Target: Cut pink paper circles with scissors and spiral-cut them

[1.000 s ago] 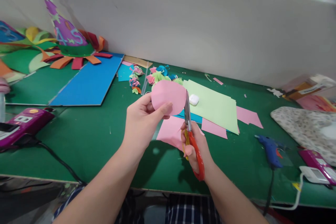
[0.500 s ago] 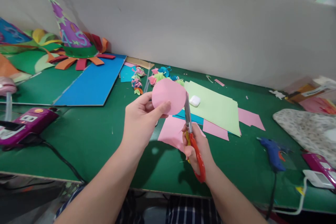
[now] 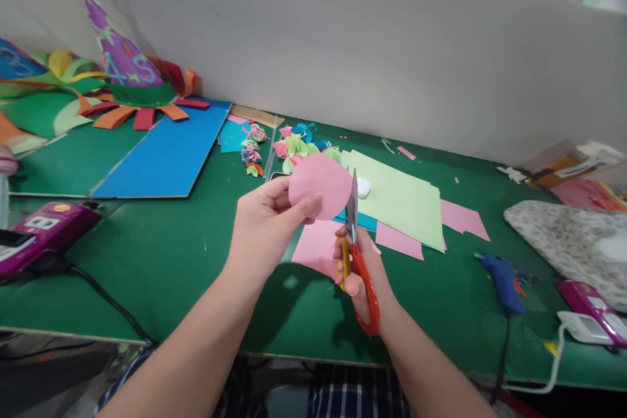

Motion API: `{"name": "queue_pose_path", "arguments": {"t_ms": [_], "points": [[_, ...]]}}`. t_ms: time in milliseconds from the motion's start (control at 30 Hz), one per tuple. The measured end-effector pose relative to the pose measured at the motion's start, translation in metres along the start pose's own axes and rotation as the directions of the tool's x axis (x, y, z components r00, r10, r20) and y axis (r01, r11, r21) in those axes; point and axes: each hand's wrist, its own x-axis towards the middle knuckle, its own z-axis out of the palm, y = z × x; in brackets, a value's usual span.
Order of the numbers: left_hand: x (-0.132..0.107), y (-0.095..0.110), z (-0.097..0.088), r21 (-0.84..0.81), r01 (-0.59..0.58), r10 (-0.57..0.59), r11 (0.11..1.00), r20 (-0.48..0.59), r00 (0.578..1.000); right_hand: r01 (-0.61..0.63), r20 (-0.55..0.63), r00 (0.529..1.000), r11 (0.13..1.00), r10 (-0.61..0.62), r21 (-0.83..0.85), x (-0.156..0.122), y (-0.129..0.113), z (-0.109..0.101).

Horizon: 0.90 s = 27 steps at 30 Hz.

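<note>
- Two hands up over the green table (image 3: 161, 255): left hand (image 3: 264, 225) pinching the pink paper circle (image 3: 319, 185), thumb clamped on its 7 o'clock edge.
- Right hand (image 3: 360, 268) wrapped round the red-handled scissors (image 3: 356, 248), blades upright, touching the circle's 3 o'clock rim.
- Pink sheet (image 3: 323, 247) flat below, light green sheet (image 3: 399, 199) at 2 o'clock.

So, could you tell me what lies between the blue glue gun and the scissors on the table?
In the head view, only bare green table lies between the blue glue gun and the scissors.
</note>
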Motion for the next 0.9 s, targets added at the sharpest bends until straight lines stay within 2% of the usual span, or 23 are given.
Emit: {"name": "queue_pose_path", "arguments": {"t_ms": [167,533,900], "points": [[-0.001,0.005,0.002,0.012,0.042,-0.042,0.999,0.054,0.998,0.131,0.009,0.991,0.991,-0.131,0.029,-0.006,-0.008,0.001],[0.0,0.005,0.002,-0.02,0.049,-0.048,0.999,0.063,0.997,0.13,0.022,0.991,0.989,-0.128,-0.074,-0.011,-0.011,-0.002],[0.004,0.003,-0.002,-0.02,0.016,-0.015,1.0,0.024,1.0,0.084,0.007,0.996,0.993,-0.083,-0.08,-0.013,-0.019,0.0]]}}
